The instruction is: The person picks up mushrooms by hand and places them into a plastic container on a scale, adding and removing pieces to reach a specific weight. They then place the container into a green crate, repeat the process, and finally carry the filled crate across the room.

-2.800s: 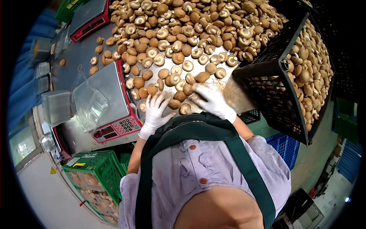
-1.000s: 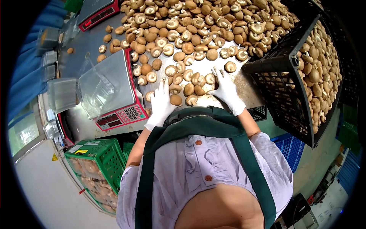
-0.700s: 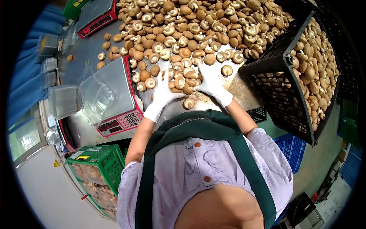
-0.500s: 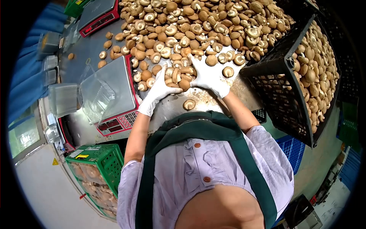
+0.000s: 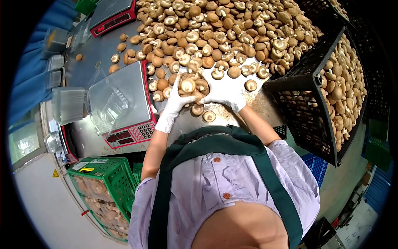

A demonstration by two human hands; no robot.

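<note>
My left hand [image 5: 177, 101], in a white glove, is curved around the left side of a cluster of brown mushrooms [image 5: 188, 85]. On the other side my right hand [image 5: 224, 90], gloved too, cups the same cluster, so the mushrooms are gathered between both palms. Parts of the fingertips are hidden or blurred by the mushrooms. One mushroom [image 5: 197, 109] lies just below the hands, and another [image 5: 209, 116] rests stem-up near the table's front edge. Beyond the hands spreads a large mushroom pile [image 5: 232, 33].
A red-framed scale [image 5: 120, 95] holding clear plastic trays stands left of the hands; a second scale [image 5: 111, 14] is farther back. A black crate [image 5: 298, 99] of mushrooms leans at the right. A green crate [image 5: 112, 178] with packed trays sits at lower left.
Both hands have drawn closer together around the cluster, which is more tightly bunched. One mushroom now shows below them. The whole view has shifted slightly.
</note>
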